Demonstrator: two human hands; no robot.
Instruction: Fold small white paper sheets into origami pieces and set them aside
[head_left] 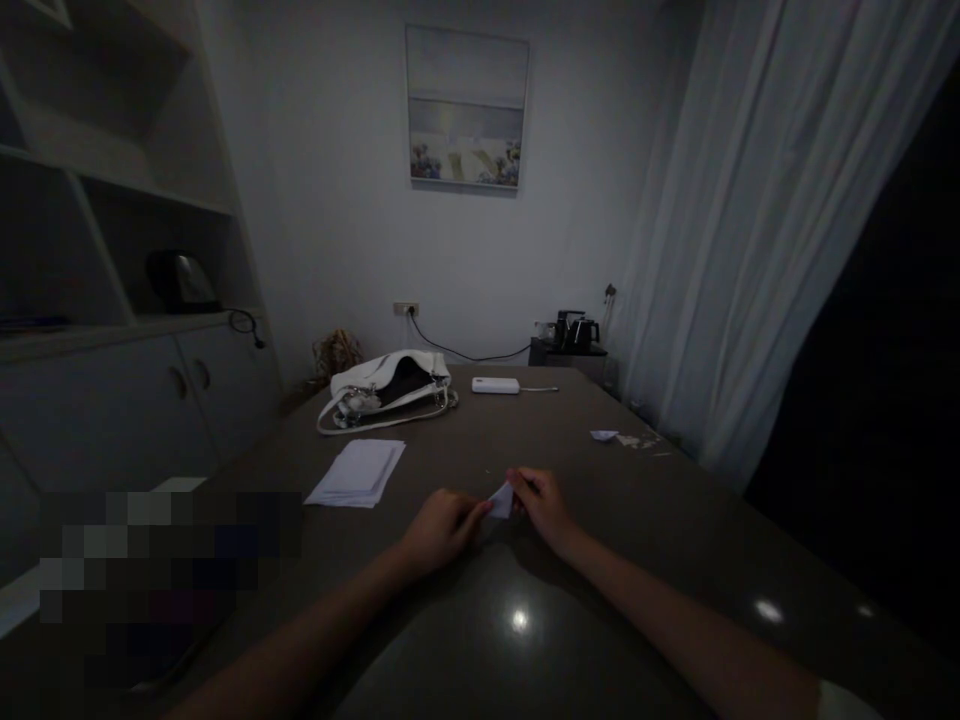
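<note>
Between my two hands is a small piece of folded white paper (pixel 501 502), held just above the dark table (pixel 450 640). My left hand (pixel 444 528) pinches its lower left corner between thumb and fingers. At the paper's upper right edge, my right hand (pixel 544 508) grips it with thumb and forefinger. The fingers hide part of the paper, so its full shape cannot be made out. To the left of my hands lies a loose stack of white paper sheets (pixel 358 472).
A white handbag (pixel 386 385) and a white power bank (pixel 495 385) with a short cable sit toward the far end. On the right are a small folded paper piece (pixel 604 435) and paper scraps (pixel 639 440). A cabinet (pixel 97 400) stands left, a curtain (pixel 705 230) right.
</note>
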